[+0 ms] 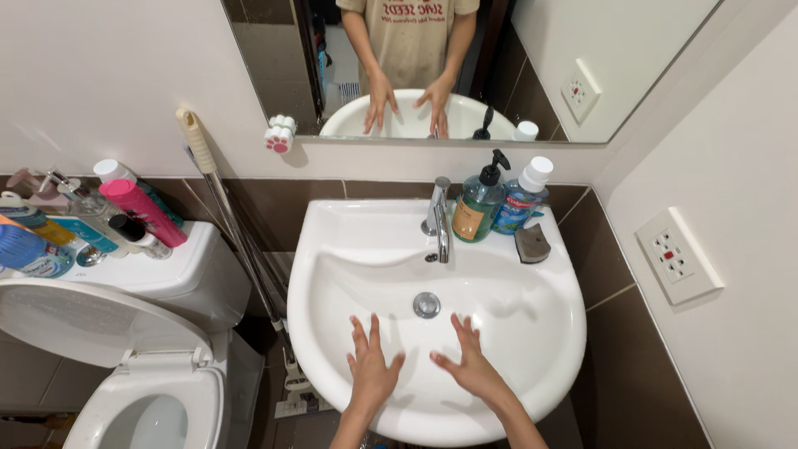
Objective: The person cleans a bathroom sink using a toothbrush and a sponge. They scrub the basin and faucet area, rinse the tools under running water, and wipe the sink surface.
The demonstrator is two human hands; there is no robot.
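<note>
Head view, looking down on a white washbasin [532, 366] set against a brown-tiled wall. Left hand [371, 367] and right hand [470, 362] are held over the near half of the bowl, palms down, fingers spread and apart from each other, gripping nothing; whether they rest on the porcelain or hover just above it cannot be told. Between and just beyond the fingertips lies the round metal drain plug [426, 304]. At the back rim stands a chrome tap [438, 218], its spout pointing toward the bowl. Beside the tap, to the right, stand a green pump bottle of soap [479, 204] and a blue bottle with a white cap [524, 199], with a dark grey sponge [531, 243] just in front of them. A long-handled mop [237, 233] leans in the gap between basin and toilet [158, 399], whose lid is raised. Assorted bottles, one pink [143, 211], crowd the cistern top. A mirror [465, 75] above reflects the person's arms and the basin; a wall socket [677, 256] sits on the right wall
</note>
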